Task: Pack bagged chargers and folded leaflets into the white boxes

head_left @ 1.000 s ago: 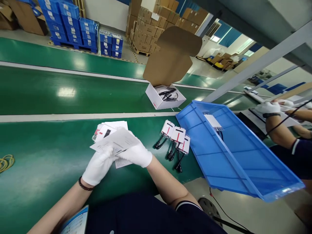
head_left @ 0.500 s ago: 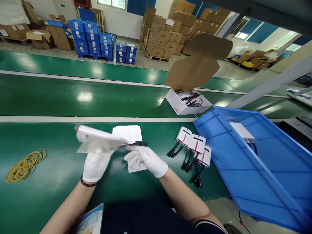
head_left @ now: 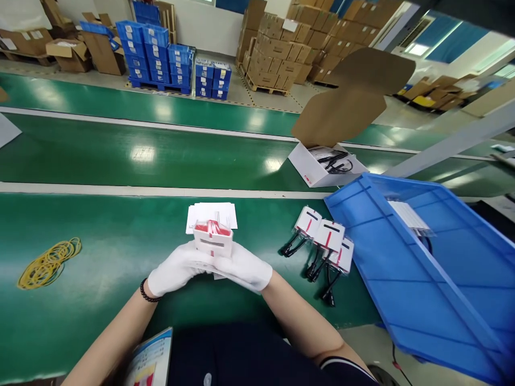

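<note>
Both my hands wear white gloves and meet over the green conveyor table (head_left: 100, 257). My left hand (head_left: 177, 272) and my right hand (head_left: 243, 271) are closed together on a small white and red packet (head_left: 212, 239), held upright between them. A stack of white leaflets (head_left: 212, 215) lies just beyond the packet on the table. To the right lie three bagged white units with black cables (head_left: 324, 241). A black bead bracelet sits on my left wrist.
A tilted blue plastic tray (head_left: 422, 279) with one bagged unit stands at the right. An open white box with a brown flap (head_left: 325, 163) sits on the far belt. Yellow rubber bands (head_left: 48, 262) lie at the left. Blue crates and cardboard boxes stand at the back.
My left hand brought the packet and paper from a raised, flat position down to the middle, and my right hand closed onto it. The view shifted slightly left.
</note>
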`<state>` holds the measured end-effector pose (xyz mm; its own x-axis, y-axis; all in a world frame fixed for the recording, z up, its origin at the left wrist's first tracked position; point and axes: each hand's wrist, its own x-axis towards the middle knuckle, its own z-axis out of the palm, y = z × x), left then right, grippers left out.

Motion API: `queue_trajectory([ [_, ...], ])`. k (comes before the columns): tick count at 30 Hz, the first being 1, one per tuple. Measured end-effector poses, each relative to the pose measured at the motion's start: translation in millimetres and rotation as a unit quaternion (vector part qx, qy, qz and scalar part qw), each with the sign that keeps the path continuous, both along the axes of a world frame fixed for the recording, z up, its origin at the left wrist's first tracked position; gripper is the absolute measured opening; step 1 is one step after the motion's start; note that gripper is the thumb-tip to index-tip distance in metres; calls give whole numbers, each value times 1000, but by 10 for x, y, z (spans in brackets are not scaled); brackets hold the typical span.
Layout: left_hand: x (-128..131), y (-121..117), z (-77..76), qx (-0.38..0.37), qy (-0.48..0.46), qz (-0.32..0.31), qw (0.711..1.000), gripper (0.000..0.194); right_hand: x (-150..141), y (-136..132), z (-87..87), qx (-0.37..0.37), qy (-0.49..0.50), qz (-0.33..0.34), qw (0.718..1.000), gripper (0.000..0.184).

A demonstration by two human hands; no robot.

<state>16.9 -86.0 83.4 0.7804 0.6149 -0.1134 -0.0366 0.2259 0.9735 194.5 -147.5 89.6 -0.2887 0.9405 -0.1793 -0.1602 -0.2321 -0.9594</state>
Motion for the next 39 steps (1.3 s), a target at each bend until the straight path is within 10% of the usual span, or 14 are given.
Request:
queue_trajectory([
  [5, 4, 50, -83, 70, 39, 24, 997, 14, 17, 112, -243, -51, 29, -81, 995, 44],
  [10, -165, 285, -273, -164, -49, 208, 963, 40, 457, 256, -500, -32, 180, -283, 942, 44],
  [15, -208, 407, -512, -227, -46, 341, 911, 39, 864, 287, -717, -85, 279, -418, 860, 29],
  [23, -169, 533, -677, -183, -110, 428, 878, 42, 959, 310, -936, -58, 208, -481, 850, 45],
  [39, -200, 504, -727, -152, -93, 391, 903, 35, 809, 350, -882, -20, 181, -433, 883, 44],
])
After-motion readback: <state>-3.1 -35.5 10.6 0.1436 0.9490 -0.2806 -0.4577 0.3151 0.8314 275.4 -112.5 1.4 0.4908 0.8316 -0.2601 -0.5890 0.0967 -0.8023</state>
